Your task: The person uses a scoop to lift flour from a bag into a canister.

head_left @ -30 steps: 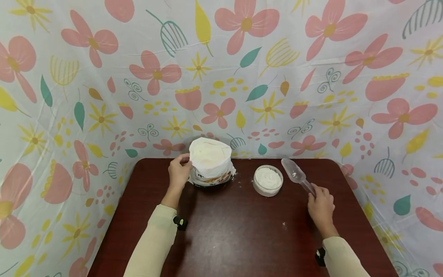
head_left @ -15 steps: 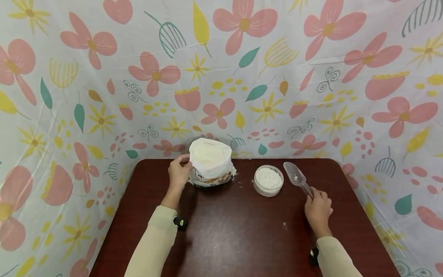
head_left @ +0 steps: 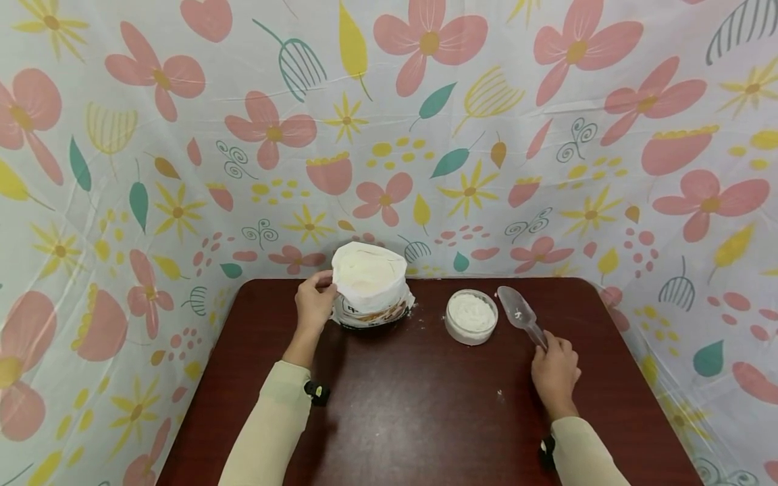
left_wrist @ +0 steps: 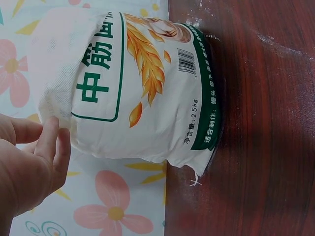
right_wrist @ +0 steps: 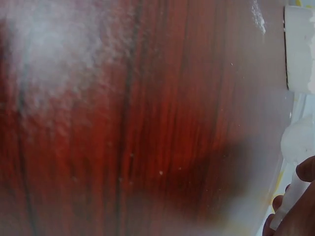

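Note:
An opened flour bag (head_left: 371, 287), its white rim folded outward, stands at the back of the table. My left hand (head_left: 314, 302) pinches the left side of that rim; in the left wrist view the thumb and fingers (left_wrist: 49, 147) meet at the bag's edge (left_wrist: 142, 88). My right hand (head_left: 556, 370) grips the handle of a clear plastic scoop (head_left: 516, 308), whose bowl points away toward the back and carries a little white powder. Left of the scoop sits a round clear bowl (head_left: 471, 317) filled with white flour; part of it appears in the right wrist view.
The dark red-brown wooden table (head_left: 413, 418) has small flour specks near the bag, the bowl and its right half. A flower-patterned cloth (head_left: 389, 135) hangs directly behind the table's back edge and along both sides.
My right hand and the scoop have shifted slightly left and toward me, nearer the bowl's side. The left hand stays on the bag's rim.

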The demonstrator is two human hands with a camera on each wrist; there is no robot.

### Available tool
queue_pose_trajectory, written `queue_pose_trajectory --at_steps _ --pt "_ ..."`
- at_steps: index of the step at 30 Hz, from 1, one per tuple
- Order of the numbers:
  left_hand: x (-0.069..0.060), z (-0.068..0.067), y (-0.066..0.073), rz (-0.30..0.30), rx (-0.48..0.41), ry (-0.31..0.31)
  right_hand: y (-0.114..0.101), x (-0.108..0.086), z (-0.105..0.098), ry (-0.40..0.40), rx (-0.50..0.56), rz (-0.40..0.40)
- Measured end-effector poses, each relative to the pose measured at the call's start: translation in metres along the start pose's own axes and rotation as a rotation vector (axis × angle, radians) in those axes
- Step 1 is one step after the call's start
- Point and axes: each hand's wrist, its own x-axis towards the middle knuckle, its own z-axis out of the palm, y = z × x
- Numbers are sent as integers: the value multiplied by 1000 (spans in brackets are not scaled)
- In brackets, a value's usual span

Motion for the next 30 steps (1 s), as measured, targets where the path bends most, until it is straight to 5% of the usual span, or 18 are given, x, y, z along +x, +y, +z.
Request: queue_pose_trajectory --at_steps 21,30 --pt "0 -1 -2 -14 -15 5 -4 -6 15 -81 -18 -53" --pt "-14 -11 -25 129 156 101 -11 -8 4 -47 -32 -103"
